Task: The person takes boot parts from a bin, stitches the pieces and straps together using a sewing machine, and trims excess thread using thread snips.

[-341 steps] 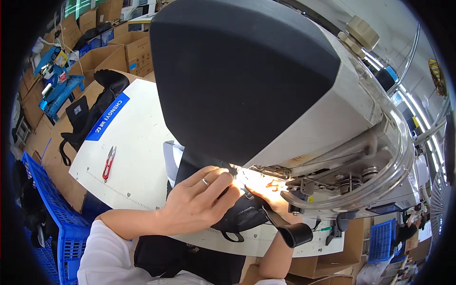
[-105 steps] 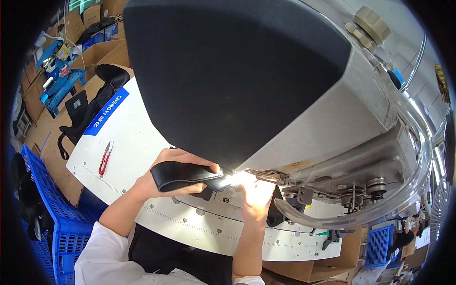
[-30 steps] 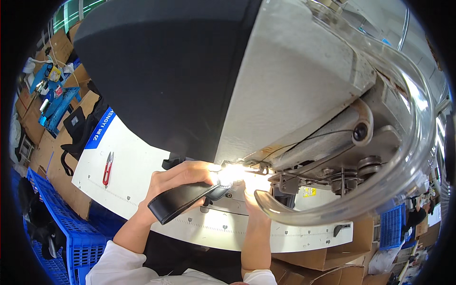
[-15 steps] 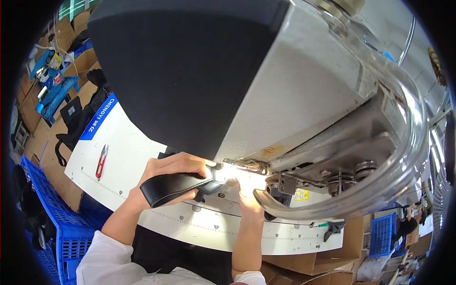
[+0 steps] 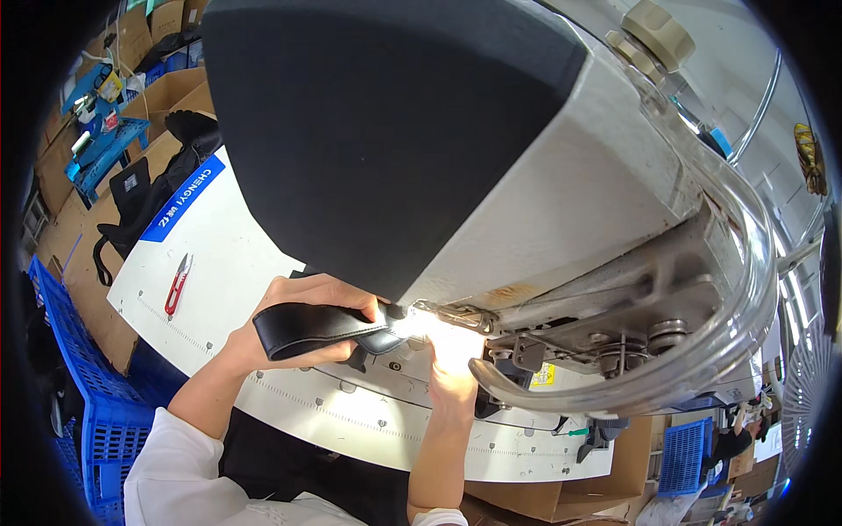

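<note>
My left hand [image 5: 294, 323] grips a folded black leather strap [image 5: 309, 326] and holds it level, its right end reaching under the lit needle area of a large grey and black sewing machine [image 5: 491, 175]. My right hand [image 5: 452, 377] rests on the white machine table [image 5: 237, 254] just right of the needle, fingers at the strap's end in the bright light. The glare and the machine head hide the fingertips and the needle itself.
Red thread snips [image 5: 178, 283] lie on the table at the left. A pile of black bags and straps [image 5: 153, 188] sits at the table's far left corner. Blue plastic crates [image 5: 83, 394] stand at lower left, cardboard boxes [image 5: 167, 88] behind, another blue crate [image 5: 682, 456] at lower right.
The strap sits a little higher and more level in my left hand than half a second ago. My head has shifted, so the machine head covers more of the view.
</note>
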`<state>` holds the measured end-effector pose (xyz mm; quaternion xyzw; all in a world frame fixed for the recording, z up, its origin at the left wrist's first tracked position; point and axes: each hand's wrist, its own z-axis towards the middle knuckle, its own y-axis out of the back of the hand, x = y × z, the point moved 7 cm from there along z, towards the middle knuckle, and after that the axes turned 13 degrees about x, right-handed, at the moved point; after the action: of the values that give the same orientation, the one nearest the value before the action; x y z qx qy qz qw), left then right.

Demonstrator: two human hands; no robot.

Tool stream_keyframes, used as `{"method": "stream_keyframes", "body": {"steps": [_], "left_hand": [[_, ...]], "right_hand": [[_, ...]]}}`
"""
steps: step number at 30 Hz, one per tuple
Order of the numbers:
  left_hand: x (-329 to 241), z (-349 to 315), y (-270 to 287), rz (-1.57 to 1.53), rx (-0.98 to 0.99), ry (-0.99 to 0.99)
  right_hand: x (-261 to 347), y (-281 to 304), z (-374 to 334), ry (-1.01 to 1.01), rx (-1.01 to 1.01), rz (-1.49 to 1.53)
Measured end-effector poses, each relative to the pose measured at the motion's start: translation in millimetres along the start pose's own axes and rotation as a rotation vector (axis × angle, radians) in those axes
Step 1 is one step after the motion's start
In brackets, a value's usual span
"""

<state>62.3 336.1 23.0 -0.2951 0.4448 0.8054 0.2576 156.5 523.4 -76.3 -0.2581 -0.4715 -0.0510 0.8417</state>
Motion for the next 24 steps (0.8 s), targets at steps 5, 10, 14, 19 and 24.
{"method": "stream_keyframes", "body": {"steps": [5, 10, 14, 19, 24], "left_hand": [[0, -1, 0, 0.036, -0.002, -0.025], [-13, 2, 6, -0.063, -0.032, -0.017], [-17, -1, 10, -0.079, -0.079, -0.039], [5, -4, 4, -0.077, -0.026, 0.100], [16, 1, -4, 0.043, 0.001, 0.126]], "right_hand": [[0, 6, -4, -0.016, -0.008, 0.000], [2, 12, -6, -0.021, 0.003, -0.009], [-2, 12, 0, -0.030, 0.002, -0.009], [-4, 15, -8, -0.048, 0.011, -0.004], [-6, 16, -5, -0.061, 0.029, 0.028]]}}
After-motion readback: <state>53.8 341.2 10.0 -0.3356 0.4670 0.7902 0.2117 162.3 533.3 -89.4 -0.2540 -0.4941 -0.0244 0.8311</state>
